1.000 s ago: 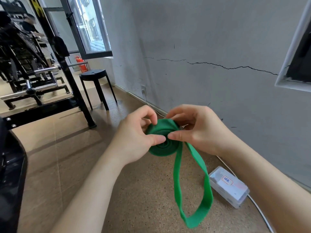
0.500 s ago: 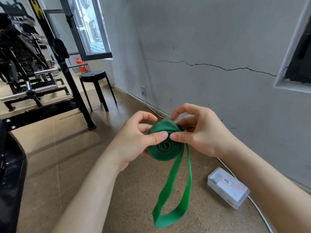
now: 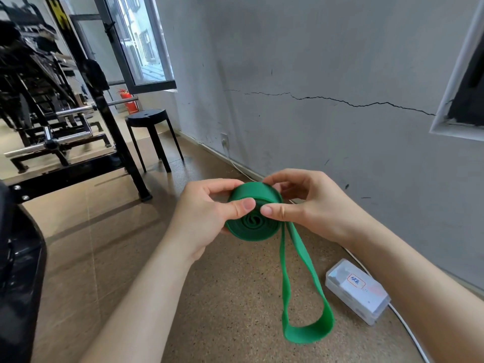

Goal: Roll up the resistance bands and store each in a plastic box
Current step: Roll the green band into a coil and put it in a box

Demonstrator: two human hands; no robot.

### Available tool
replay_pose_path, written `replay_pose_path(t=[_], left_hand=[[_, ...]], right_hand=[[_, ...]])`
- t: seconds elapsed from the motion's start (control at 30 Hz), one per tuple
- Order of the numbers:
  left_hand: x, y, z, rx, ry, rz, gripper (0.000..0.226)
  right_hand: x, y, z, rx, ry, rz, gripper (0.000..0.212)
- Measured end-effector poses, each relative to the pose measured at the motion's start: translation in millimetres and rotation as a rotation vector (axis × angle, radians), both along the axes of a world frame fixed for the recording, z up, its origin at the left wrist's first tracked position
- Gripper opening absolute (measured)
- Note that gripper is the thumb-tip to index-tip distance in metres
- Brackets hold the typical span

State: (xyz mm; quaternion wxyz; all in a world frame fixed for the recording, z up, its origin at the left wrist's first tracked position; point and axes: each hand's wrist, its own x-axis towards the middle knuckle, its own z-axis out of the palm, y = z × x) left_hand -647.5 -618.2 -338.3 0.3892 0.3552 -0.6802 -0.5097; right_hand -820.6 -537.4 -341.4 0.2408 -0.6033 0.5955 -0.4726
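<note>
Swung right since before, the green band (image 3: 251, 227) hangs its last loop at six o'clock; fingers (image 3: 242, 206) of my left hand (image 3: 207, 218) and right hand (image 3: 311, 208) pinch the coil; plastic box (image 3: 356, 290) waits, four o'clock.

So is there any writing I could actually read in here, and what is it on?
"绿色", as best I can read it, handwritten in blue: red-bordered label on the plastic box.
Yellow marks on the black rack upright: partly cut off, unreadable.
Fire extinguisher: any print is too small to read.
Green band: no print shows.
</note>
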Motion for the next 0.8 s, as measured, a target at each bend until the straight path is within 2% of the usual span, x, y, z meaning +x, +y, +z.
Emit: replay_pose_path(t=[0.1, 0.17, 0.23, 0.37, 0.47, 0.6, 0.7, 0.8], left_hand=[[-1, 5, 5, 0.153, 0.129, -0.020, 0.018], [-2, 6, 5, 0.177, 0.103, -0.062, 0.017], [0, 5, 4, 0.057, -0.037, -0.095, 0.019], [4, 5, 6, -0.400, -0.481, -0.077, 0.036], [3, 7, 8, -0.459, -0.594, -0.048, 0.034], [6, 4, 6, -0.376, -0.527, -0.042, 0.030], [6, 2, 5, -0.298, -0.398, -0.023, 0.032], [8, 1, 4, -0.143, -0.185, 0.033, 0.039]], right_hand=[[-1, -3, -2, -0.042, 0.006, -0.067, 0.055], [-3, -5, -3, -0.065, 0.013, -0.116, 0.059], [-3, -3, -2, -0.053, 0.112, -0.130, 0.059], [2, 3, 3, -0.025, 0.411, -0.149, 0.057], [9, 4, 6, -0.013, 0.517, -0.118, 0.061], [9, 2, 5, -0.010, 0.444, -0.077, 0.066], [3, -3, -1, -0.010, 0.244, -0.044, 0.061], [-4, -4, -7, -0.060, 0.062, -0.053, 0.053]])
